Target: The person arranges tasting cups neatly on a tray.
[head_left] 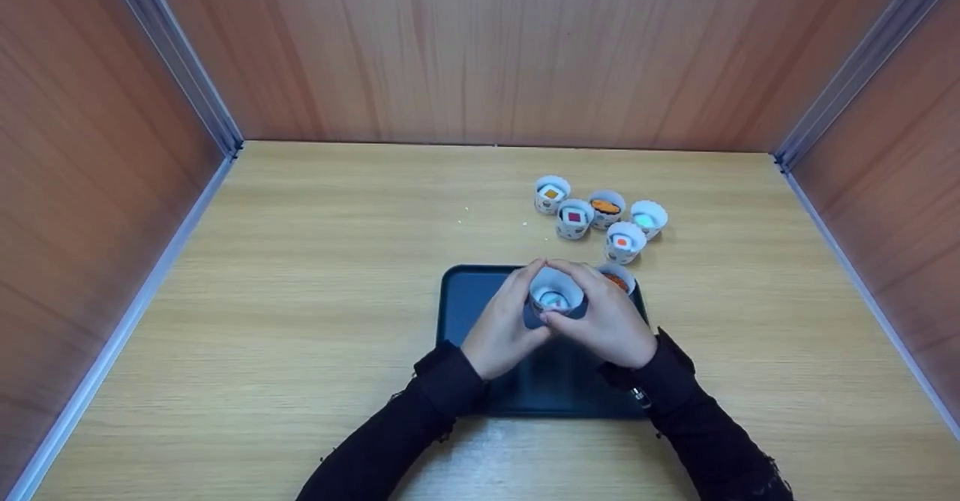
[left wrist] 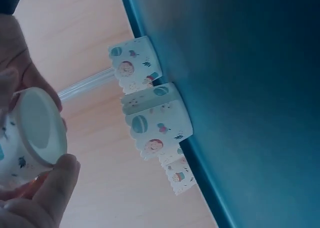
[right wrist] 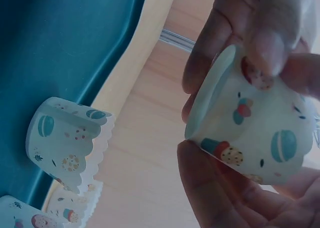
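Note:
Both my hands hold one white paper cupcake cup (head_left: pixel 556 280) over the dark tray (head_left: pixel 463 298). My left hand (head_left: pixel 501 332) curves round its left side, and my right hand (head_left: pixel 611 325) grips it from the right. The fingertips of the two hands meet at the far side of the rim. Something small and pale with a reddish spot shows inside, too blurred to name. In the right wrist view the cup (right wrist: pixel 255 118) is tilted, with printed macarons and cupcakes on its wall. Its recessed base (left wrist: pixel 42 125) faces the left wrist camera.
Another cup with orange-red contents (head_left: pixel 618 276) stands at the tray's far right corner. Beyond it several cups are grouped, among them one with a yellow piece (head_left: pixel 552 195) and one with orange contents (head_left: pixel 607 207). White crumbs dot the table. Wood-grain panels (head_left: pixel 480 51) enclose it.

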The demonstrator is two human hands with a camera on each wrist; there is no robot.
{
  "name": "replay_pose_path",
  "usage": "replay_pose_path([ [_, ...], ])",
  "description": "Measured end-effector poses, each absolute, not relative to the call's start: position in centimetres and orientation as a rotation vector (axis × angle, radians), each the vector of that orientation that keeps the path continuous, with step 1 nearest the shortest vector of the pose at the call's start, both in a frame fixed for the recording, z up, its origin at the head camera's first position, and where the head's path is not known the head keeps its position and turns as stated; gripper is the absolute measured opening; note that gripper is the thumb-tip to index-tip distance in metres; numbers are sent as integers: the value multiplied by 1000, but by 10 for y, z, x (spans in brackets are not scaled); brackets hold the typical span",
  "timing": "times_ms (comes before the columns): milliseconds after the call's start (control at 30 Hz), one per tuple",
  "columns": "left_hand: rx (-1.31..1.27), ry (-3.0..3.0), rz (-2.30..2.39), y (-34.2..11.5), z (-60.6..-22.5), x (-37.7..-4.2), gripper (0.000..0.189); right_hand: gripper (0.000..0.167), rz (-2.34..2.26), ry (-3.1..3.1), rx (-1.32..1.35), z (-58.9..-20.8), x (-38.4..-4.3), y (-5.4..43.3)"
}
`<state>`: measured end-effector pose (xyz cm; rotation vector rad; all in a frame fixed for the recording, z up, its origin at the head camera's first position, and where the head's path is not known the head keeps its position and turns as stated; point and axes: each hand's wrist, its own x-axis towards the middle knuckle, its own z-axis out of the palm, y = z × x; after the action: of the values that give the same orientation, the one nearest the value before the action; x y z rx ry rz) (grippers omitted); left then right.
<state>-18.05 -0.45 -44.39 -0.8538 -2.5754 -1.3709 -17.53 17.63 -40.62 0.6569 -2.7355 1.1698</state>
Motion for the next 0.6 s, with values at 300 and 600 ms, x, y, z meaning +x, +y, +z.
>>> replay_pose_path([
  [300, -828, -2561, -1362, -7, -445, -181, 74, 67, 1221, -2745, 656, -407, -173, 180],
  [600, -675, -2514, -1370, -21, -440, -192, 73, 55, 1227, -2709, 469, -404, -170, 224],
])
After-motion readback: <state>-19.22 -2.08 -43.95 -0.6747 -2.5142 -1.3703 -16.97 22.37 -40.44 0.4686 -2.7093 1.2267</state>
